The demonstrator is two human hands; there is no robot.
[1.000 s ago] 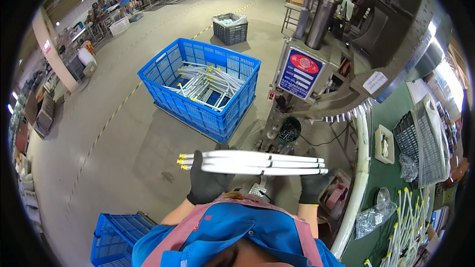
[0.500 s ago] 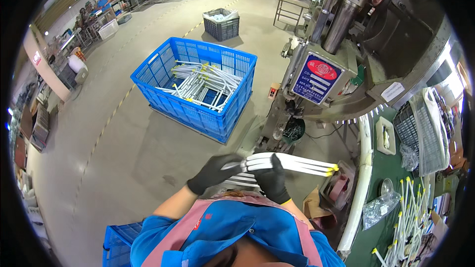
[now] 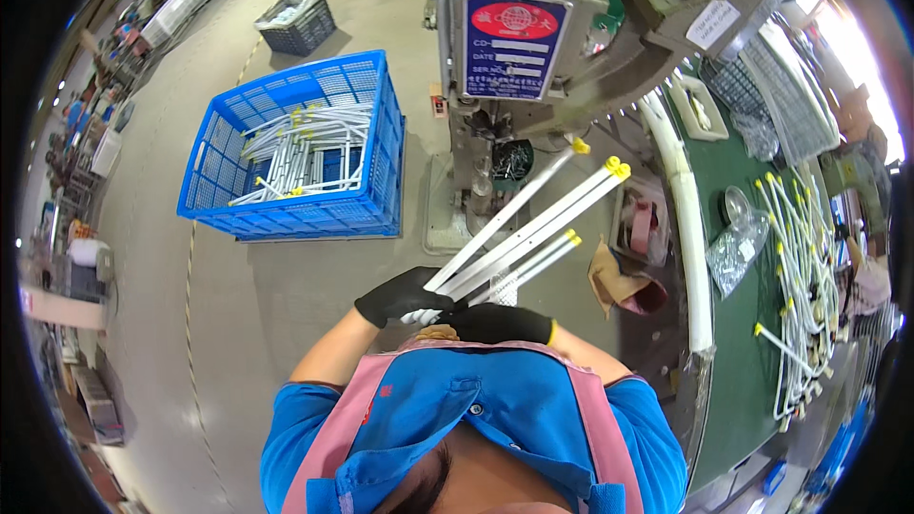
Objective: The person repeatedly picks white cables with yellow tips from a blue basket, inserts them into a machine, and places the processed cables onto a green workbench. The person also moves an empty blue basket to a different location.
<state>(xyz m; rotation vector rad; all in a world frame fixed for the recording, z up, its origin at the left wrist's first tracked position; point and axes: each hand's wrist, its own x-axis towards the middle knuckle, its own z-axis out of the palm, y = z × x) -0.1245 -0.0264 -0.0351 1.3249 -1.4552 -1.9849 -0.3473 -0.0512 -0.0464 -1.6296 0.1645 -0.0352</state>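
In front of my body I hold a bundle of slim white tubes with yellow end caps. They slant up and away to the right, fanned apart at the capped ends. Black-gloved, my left hand is closed round their lower ends. My right hand, also in a black glove, is closed against the lower side of the bundle; some of its fingers are hidden. Left of the bundle stands a large blue crate, with more white tubes of the same kind lying inside.
A big grey machine with a blue-and-red plate rises ahead. On the right, a green bench with a padded white edge carries several white tubes and plastic bags. A dark basket sits beyond the crate; an open cardboard box lies right of my hands.
The bundle has swung from nearly level to slanting up and away, and its tubes have spread apart. My view has turned right, so the crate appears farther left.
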